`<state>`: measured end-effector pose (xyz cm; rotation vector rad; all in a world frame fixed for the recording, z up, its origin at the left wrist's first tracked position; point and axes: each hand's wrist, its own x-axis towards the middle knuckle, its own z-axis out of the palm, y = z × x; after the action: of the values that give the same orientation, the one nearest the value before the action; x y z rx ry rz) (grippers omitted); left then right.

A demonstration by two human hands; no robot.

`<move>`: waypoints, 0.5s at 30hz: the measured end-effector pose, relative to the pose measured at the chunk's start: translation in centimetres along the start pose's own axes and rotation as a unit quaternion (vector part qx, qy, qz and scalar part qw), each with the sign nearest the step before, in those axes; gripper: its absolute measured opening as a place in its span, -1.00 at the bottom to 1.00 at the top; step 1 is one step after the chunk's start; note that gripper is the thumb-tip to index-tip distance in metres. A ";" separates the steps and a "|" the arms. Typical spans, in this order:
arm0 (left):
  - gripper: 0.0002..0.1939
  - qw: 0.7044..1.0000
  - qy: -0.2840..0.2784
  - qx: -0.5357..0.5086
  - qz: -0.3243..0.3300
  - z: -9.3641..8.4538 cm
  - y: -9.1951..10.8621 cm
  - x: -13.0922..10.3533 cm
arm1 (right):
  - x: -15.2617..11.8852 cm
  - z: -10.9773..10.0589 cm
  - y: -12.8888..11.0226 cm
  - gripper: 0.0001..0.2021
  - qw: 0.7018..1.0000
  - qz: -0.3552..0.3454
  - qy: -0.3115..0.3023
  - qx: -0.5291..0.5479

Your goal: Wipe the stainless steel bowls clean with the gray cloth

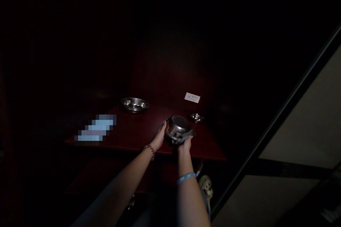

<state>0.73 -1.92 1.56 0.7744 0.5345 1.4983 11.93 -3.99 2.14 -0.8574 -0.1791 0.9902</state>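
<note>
Both of my hands hold a shiny metal bowl [178,125], its base turned up, above the front part of a dark red shelf [125,133]. My left hand [160,138] grips its left side, fingers partly hidden behind it. At the lower right, my right hand [185,144] is closed on a grey cloth [183,137] pressed against the bowl's rim. A small metal bowl [196,117] sits just beyond on the right. Farther back on the left stands a wider metal bowl [135,105].
A white socket plate [192,97] is on the back wall. On the shelf's left lies a pixelated pale blue patch [96,127]. Below the front edge is a lower shelf [87,177], and a light clog [205,184] shows beneath. A slanted dark edge [266,133] runs along the right.
</note>
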 end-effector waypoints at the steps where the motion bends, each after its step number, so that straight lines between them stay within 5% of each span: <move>1: -0.55 1.000 -0.007 0.000 -0.002 0.0 0.0 0.1 | -0.2 0.1 -0.1 -0.57 1.000 -0.001 -0.006 0.006; 10: -0.69 0.999 -0.016 -0.027 -0.038 -0.6 0.5 -0.1 | -0.2 0.6 -1.1 -0.50 0.991 0.018 -0.121 0.052; 15: -0.81 0.998 0.054 -0.040 -0.022 -0.5 0.4 0.1 | -0.6 0.6 -1.0 -0.54 0.988 -0.042 -0.148 0.006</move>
<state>0.07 -1.81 1.53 0.6188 0.5644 1.5182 11.95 -4.43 3.44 -0.6827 -0.4586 1.0345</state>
